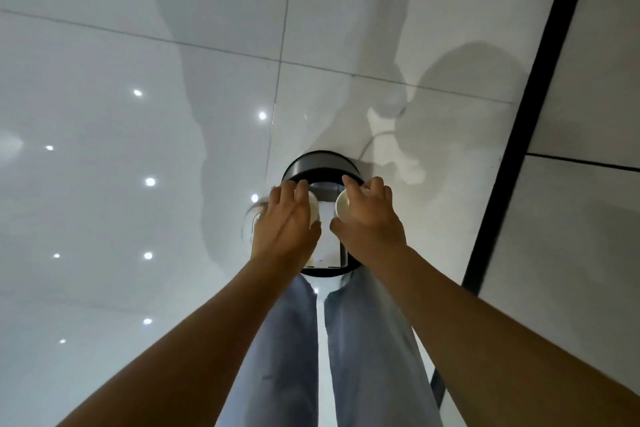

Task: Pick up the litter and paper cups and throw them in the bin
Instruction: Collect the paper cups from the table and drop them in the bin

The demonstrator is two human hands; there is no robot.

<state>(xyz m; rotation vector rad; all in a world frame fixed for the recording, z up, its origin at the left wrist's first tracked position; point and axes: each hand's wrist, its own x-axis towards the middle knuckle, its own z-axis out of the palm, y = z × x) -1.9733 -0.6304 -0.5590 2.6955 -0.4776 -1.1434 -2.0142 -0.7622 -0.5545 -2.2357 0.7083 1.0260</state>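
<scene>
A round black bin (320, 163) stands on the glossy white floor straight in front of my legs, its open mouth showing a pale lining and white paper inside. My left hand (287, 222) grips a white paper cup (313, 208) over the bin's left side; some crumpled litter (254, 215) seems tucked under that hand, blurred. Over the bin's right side my right hand (370, 218) holds another white paper cup (344, 206), its open mouth turned toward the left. Both hands hide most of the bin's rim.
White floor tiles (138, 62) spread to the left and ahead, reflecting ceiling lights. A black strip (530, 107) runs diagonally on the right beside grey tiles. My legs in light blue trousers (287, 357) stand just behind the bin.
</scene>
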